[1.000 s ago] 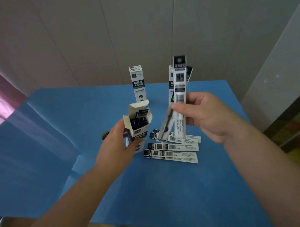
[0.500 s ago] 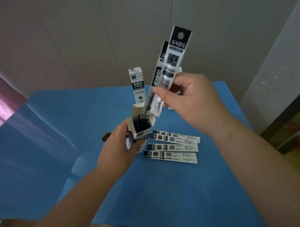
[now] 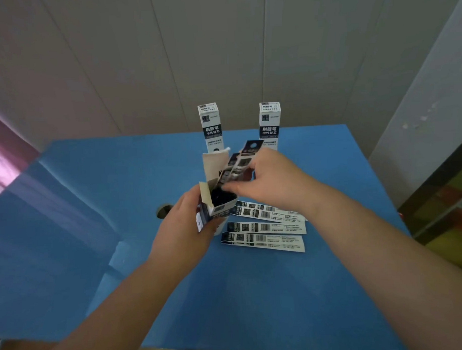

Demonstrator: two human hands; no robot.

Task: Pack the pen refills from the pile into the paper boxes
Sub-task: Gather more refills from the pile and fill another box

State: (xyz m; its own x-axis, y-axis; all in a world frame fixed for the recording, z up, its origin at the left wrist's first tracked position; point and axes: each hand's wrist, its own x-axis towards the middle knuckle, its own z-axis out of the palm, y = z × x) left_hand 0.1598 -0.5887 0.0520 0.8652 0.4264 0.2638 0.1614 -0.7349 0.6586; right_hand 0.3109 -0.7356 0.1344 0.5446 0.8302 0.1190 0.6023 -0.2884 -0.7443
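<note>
Your left hand (image 3: 186,230) has its grip wrapped round the open paper box (image 3: 215,201), held upright above the middle of the blue worktop (image 3: 94,205), and your right hand (image 3: 267,185) pinches two packaged pen refills (image 3: 240,165) whose lower ends are already inside the box mouth.

The box looks well filled with dark refill ends, so I'd expect the pair to jam against what is already in there; forcing them could crease the sleeves or buckle the thin card wall. The raised top flap (image 3: 215,163) stands right beside the refills and could get folded inward and trapped under them. If your left grip slackens while you push down, the box may tip or slide out and spill its load. Your right forearm hangs over the pile of loose refills (image 3: 264,227) lying right of the box, towards the right edge (a careless pull back could sweep them off).

Two closed boxes stand upright near the far edge, the left one (image 3: 210,125) and the right one (image 3: 270,123). Each reads "刷题笔" over "中性替芯" in white on a dark band. The smaller lines beneath are too fine to read. The loose sleeves show barcodes and small print I cannot make out.
</note>
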